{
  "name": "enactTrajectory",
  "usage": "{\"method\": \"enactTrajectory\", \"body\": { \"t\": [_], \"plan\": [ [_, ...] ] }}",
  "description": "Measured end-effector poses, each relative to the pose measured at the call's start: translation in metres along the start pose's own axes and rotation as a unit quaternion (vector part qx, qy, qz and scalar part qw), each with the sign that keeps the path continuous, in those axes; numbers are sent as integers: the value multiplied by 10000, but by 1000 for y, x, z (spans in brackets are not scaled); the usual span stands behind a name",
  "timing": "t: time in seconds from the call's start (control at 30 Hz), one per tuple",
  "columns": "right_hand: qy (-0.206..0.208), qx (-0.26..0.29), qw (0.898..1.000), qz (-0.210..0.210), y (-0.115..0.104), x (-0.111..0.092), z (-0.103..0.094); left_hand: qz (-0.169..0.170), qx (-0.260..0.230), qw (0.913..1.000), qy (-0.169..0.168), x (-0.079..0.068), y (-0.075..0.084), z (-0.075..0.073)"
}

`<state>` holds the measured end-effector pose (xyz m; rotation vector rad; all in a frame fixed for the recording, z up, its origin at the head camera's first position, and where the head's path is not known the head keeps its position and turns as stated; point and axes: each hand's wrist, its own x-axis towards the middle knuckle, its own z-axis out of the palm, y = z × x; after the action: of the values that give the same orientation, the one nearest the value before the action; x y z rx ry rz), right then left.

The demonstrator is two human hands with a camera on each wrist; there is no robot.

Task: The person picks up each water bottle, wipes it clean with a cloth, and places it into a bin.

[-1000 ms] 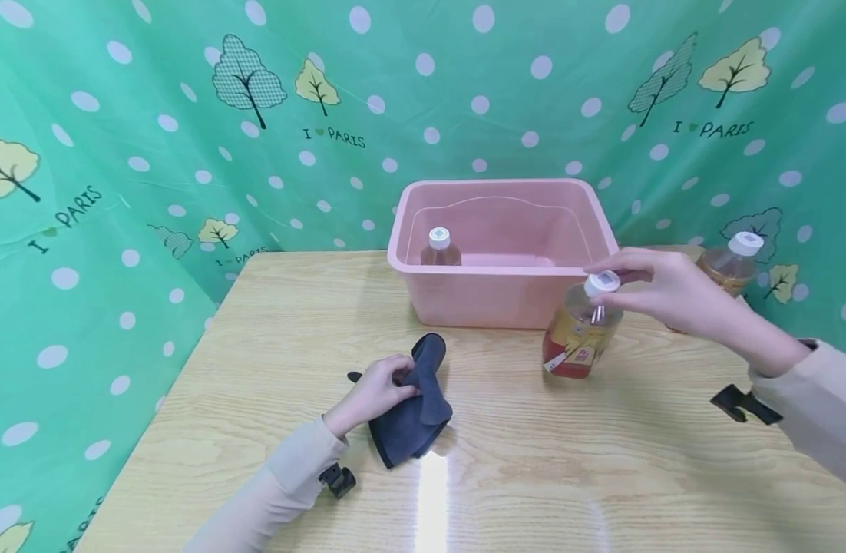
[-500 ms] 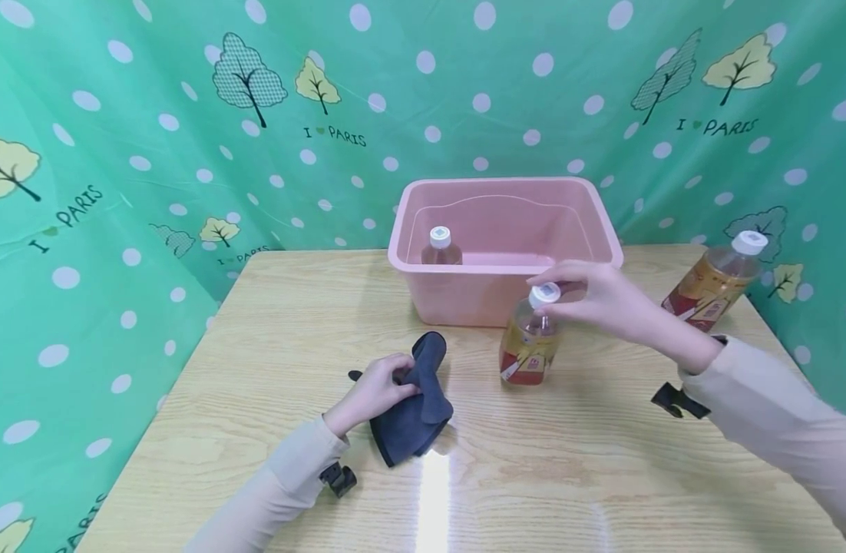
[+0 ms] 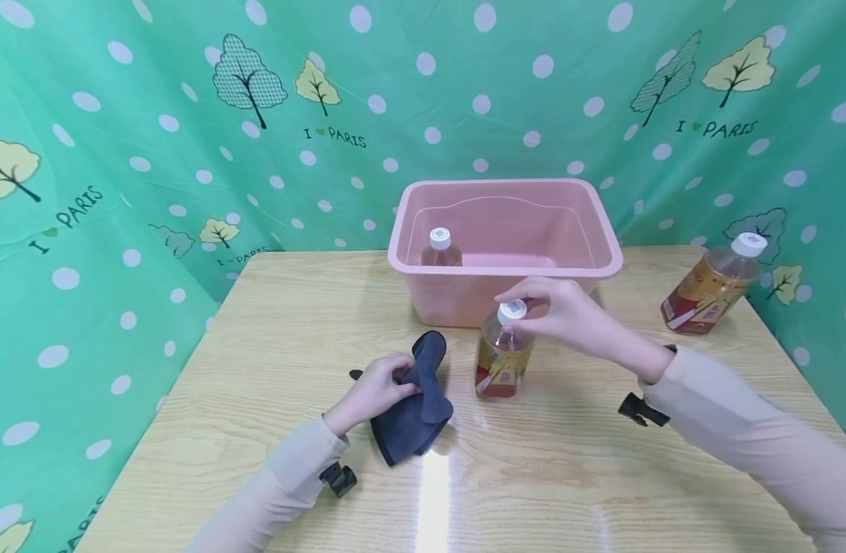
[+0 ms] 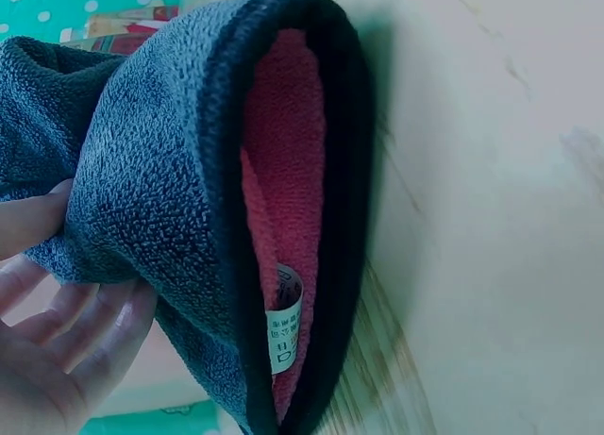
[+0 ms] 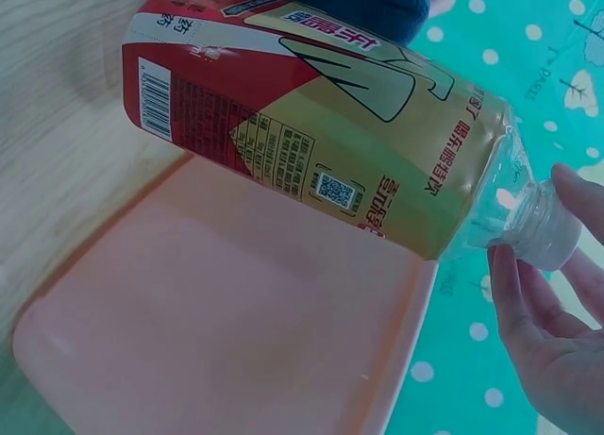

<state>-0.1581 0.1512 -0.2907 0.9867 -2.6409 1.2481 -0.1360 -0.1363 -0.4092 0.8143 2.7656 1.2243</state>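
Note:
My left hand pinches a dark blue-grey towel bunched on the table. In the left wrist view the fluffy towel gapes at a black-edged fold, showing a pink inside and a white tag. With thumb and fingers my right hand grips the white cap of a drink bottle, just in front of the pink bin. This bottle has a yellow-and-red label and is upright in the head view; whether its base touches the table I cannot tell.
Behind the bottle stands the pink plastic bin, with another white-capped bottle inside at its left. A third bottle stands at the table's right. A green dotted curtain hangs behind.
My right hand has carried the bottle leftward and slightly nearer, from beside the bin's right corner to near the towel. My left hand and the towel have stayed put.

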Motion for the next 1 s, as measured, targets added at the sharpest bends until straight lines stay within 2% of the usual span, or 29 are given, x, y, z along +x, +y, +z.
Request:
{"method": "enactTrajectory", "body": {
  "t": [0.33,0.63,0.87,1.0],
  "plan": [
    [4,-19,10000,-63,-1,0,14,23,-75,10000,-28,4,4,-1],
    [105,-4,9994,-344,1,1,22,153,-102,9998,53,11,9,-4],
    [103,57,9991,-398,2,0,26,333,-279,9990,108,19,18,-9],
    [122,3,9990,-419,3,-1,27,312,-402,9987,84,23,24,-13]
  ]
}}
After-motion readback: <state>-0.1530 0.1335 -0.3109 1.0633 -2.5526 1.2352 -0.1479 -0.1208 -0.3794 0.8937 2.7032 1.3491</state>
